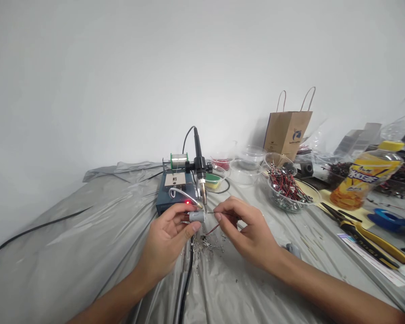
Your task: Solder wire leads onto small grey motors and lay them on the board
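Between the thumb and fingers of my left hand (168,234) is a small grey cylindrical part (197,217), lying sideways. My right hand (245,225) pinches a thin dark wire (210,213) whose end reaches toward the grey part's right end. A red wire (212,231) hangs below those fingers. Just above the part, a soldering iron (200,166) points tip down in its holder. The tip is close to the wire's end; whether they touch I cannot tell. A solder feed tube (185,195) curves down toward the same spot from the blue soldering station (161,198), where a red light glows.
A solder spool (179,160) sits on the station. Wire clippings (209,245) litter the grey sheet (70,234). To the right are a bowl of wired parts (286,186), a paper bag (285,135), a yellow-labelled bottle (366,175), pliers (364,236) and blue tape (389,219).
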`<state>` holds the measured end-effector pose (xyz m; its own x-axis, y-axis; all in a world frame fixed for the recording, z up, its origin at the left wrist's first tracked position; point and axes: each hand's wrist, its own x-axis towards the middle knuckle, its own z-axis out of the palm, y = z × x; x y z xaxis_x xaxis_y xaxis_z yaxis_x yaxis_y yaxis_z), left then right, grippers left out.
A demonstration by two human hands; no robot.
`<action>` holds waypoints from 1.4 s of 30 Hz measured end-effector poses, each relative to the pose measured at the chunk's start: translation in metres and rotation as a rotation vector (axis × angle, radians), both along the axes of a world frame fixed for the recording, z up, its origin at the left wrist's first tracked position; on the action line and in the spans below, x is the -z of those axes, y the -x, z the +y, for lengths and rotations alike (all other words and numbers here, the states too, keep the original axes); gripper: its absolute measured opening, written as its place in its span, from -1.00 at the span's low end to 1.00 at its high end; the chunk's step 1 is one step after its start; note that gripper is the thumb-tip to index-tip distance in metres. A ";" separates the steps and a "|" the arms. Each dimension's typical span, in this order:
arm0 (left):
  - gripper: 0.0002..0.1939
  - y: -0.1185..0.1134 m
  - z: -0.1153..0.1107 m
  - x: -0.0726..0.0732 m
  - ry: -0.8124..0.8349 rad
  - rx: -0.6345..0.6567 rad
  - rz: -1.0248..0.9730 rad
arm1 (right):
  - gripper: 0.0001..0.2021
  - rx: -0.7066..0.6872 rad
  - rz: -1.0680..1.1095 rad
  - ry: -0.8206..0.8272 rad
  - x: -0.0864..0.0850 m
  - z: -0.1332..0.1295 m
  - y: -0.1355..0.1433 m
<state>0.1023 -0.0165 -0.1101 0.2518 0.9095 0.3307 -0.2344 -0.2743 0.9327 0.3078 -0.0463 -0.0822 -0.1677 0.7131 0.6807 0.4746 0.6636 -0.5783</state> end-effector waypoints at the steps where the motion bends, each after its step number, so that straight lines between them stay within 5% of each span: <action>1: -0.71 0.000 0.000 0.000 0.000 0.003 0.002 | -0.91 -0.002 -0.003 0.000 0.000 0.000 0.000; 42: -0.75 -0.002 0.000 -0.006 -0.038 -0.014 0.007 | -0.91 -0.007 -0.011 0.011 -0.002 -0.003 0.000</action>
